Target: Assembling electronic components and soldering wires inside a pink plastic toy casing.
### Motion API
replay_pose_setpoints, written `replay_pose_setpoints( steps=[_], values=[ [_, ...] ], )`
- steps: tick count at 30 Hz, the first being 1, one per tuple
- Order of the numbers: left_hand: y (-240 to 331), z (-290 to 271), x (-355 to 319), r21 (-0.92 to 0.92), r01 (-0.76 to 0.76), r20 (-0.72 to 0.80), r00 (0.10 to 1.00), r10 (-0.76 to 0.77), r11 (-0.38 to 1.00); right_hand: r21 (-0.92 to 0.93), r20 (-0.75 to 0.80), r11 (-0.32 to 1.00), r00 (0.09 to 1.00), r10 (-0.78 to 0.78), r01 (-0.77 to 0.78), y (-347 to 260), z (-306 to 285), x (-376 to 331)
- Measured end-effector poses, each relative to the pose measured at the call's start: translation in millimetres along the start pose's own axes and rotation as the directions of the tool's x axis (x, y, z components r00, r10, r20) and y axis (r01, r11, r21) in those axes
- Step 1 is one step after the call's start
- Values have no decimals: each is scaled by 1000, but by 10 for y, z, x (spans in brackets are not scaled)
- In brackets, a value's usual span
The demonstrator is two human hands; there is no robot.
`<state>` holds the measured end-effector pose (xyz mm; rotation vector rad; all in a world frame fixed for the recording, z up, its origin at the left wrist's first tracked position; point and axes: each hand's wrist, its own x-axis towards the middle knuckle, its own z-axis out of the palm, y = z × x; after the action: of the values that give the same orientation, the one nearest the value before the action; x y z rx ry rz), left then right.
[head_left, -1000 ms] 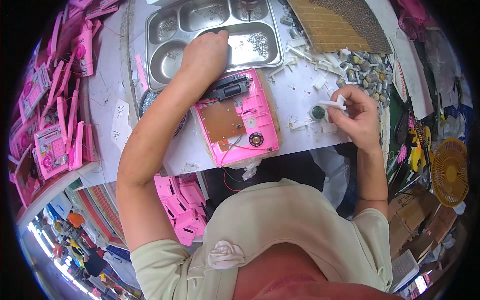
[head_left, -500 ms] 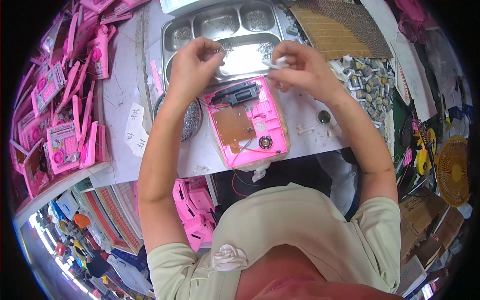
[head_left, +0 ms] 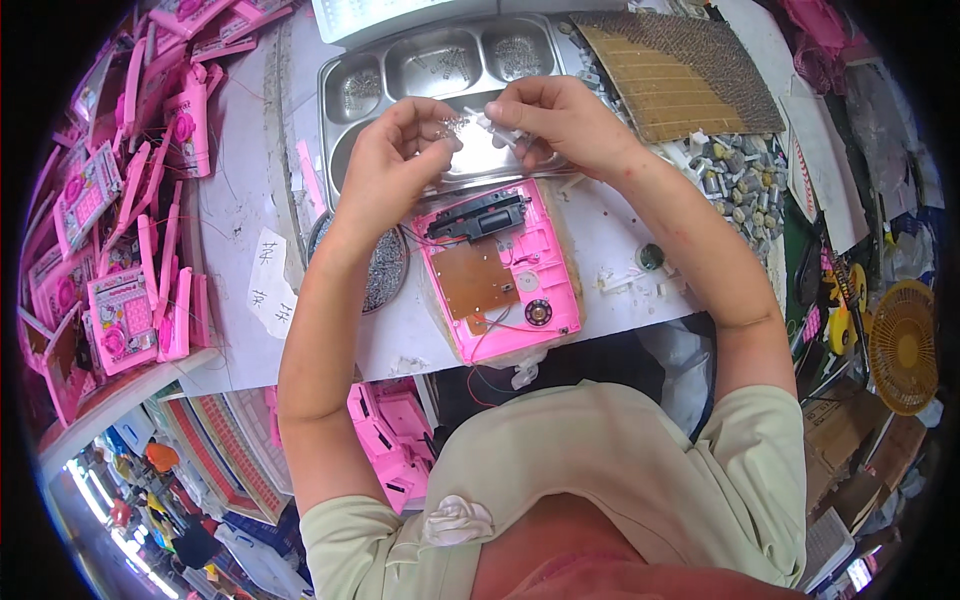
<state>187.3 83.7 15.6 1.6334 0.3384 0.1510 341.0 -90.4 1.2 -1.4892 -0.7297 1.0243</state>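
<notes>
White piece, handling: a light pinch near one end should leave its faces free; working over the tray seems wise, since a dropped bit would land there and not in the open case.
Right hand: thumb and fingers nearly together, gripping the small white plastic piece above the tray.
Left hand: half curled, thumb and fingertips close, facing the right hand but apart from it; whether a tiny bit sits between them, I cannot tell.
Metal tray: under both hands, split into compartments, with small metal bits in several.
Pink case: lying open just below the tray, between the forearms, neither hand on it; inside are a brown board, a black part near the top and a round speaker.
Heap of metal bits: beside the left forearm.
Green-topped pot: near the right forearm.
Small motors: piled beyond that forearm, below a cardboard sheet.
Pink toys: stacked at far left.
</notes>
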Motion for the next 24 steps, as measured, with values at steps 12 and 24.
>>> replay_pose_setpoints(
  steps=[12, 24],
  values=[
    [47, 97, 53, -143, 3, 37, 999, 3, 990, -189, 60, 978, 995, -76, 87, 76, 16, 40],
    [-14, -55, 45, -18, 341, 163, 929, -333, 940, -671, 9, 550, 747, -664, 497, 202, -56, -42]
  ],
)
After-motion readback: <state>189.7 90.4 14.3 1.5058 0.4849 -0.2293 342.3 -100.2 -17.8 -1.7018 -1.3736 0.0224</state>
